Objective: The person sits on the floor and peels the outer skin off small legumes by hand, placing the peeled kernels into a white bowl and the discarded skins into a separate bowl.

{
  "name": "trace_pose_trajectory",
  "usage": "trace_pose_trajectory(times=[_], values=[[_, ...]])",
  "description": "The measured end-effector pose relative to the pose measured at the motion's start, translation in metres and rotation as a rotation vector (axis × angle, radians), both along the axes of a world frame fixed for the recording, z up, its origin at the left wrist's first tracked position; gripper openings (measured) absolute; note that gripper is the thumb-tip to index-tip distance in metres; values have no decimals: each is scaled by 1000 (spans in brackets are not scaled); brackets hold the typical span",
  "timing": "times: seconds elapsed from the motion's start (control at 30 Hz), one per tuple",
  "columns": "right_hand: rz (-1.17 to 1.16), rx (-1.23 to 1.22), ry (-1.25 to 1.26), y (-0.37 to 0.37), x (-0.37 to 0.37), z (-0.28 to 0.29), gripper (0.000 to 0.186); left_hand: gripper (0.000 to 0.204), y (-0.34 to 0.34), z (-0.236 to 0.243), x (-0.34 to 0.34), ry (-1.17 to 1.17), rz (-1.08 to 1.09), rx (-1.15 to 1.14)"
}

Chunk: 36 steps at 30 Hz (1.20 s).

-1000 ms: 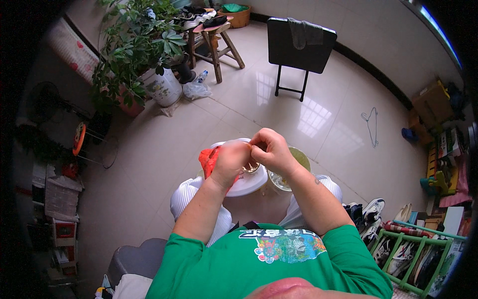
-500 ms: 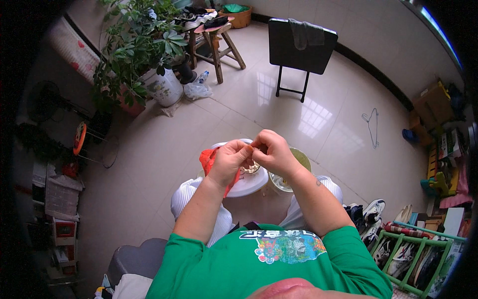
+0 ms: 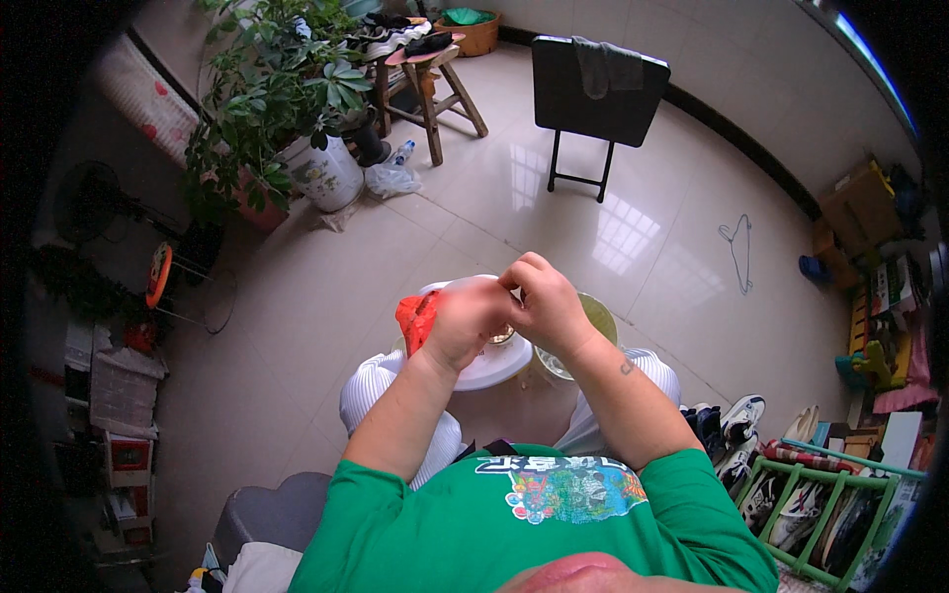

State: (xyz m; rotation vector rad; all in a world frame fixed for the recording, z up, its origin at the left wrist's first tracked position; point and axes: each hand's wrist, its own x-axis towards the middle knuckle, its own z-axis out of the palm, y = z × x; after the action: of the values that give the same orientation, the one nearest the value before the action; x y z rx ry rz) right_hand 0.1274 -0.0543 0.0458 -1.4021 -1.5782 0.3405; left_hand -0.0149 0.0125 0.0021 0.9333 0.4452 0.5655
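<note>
Both my hands are raised together over a small white stool top (image 3: 489,374). My left hand (image 3: 470,318) is smeared, and its fingers do not show clearly. Its fingertip side meets my right hand (image 3: 547,304), whose thumb and fingers are pinched together. Whatever lies in that pinch is too small or hidden to name. Just beneath the hands, a small bowl (image 3: 504,336) with pale bits in it is mostly covered. A crumpled red plastic bag (image 3: 415,318) lies by my left hand. To the right of the stool top stands a greenish see-through basin (image 3: 599,318), partly behind my right hand.
Ahead stands a folding table (image 3: 598,94) with a grey cloth over it. A blue clothes hanger (image 3: 738,255) lies on the tiled floor. At far left are a potted plant (image 3: 277,109) and a wooden stool (image 3: 431,114). A green shoe rack (image 3: 820,514) is at near right.
My left hand has shifted slightly right and blurred, its back now turned more toward the view. My right hand has stayed nearly in place, with its fingers slightly changed.
</note>
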Motion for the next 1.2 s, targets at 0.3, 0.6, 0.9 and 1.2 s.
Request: trace_pose_trajectory(times=[0.3,0.6,0.9,1.2], values=[[-60,12,90,6,0,-9,8,15,5,-10,-1,-66,51,-252],[-130,-445,-100,-10,54,-25,17,12,9,-2,-9,-19,156,-251],[-160,-757,-389,-21,73,-41,21,15,4,-1,-5,1,170,-215],[91,-307,469,0,19,-43,15,24,2,-19,3,71,159,-22]])
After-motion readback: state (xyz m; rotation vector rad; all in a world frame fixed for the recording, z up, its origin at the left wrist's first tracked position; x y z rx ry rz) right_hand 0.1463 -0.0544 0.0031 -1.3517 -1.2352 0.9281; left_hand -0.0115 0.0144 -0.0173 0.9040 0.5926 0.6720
